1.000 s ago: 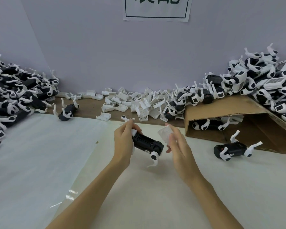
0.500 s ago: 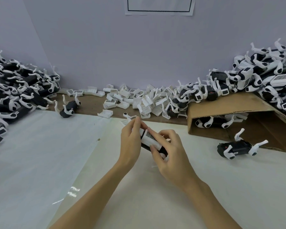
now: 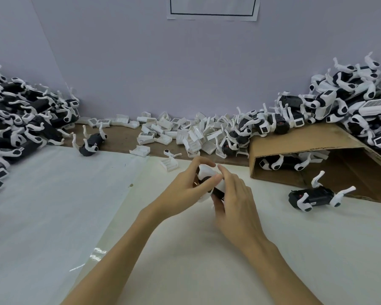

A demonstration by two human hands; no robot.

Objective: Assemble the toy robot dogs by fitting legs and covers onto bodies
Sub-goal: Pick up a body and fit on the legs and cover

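Both forearms reach in over the pale worktop (image 3: 273, 271), and right in the middle the left hand (image 3: 180, 190) and the right hand (image 3: 235, 203) close around one toy dog body (image 3: 217, 192), held just above the surface. The left fingers (image 3: 201, 162) curl over the top of a white cover (image 3: 207, 172) while the thumb pinches from below; the right fingers wrap the black body from the near side, the index laid along the cover's edge. It looks like a press-fit in progress, and here is the danger: most of the seam hides behind the hands, so if the cover sits skewed, squeezing could jam one clip and leave the other proud, or snap a tab. A leg under the palms could also get bent or popped out of its socket. Just beyond, a loose cover (image 3: 169, 165) and a loose leg (image 3: 171, 153) lie near the hands and could be swept away by a stray knuckle. To the right a legged dog (image 3: 312, 198) lies beside the cardboard box (image 3: 306, 142). Farther back, the heap of white covers (image 3: 185, 133) lies along the wall, with piled dogs at left (image 3: 20, 119) and right (image 3: 350, 102) — those stacks look ready to slide if bumped.
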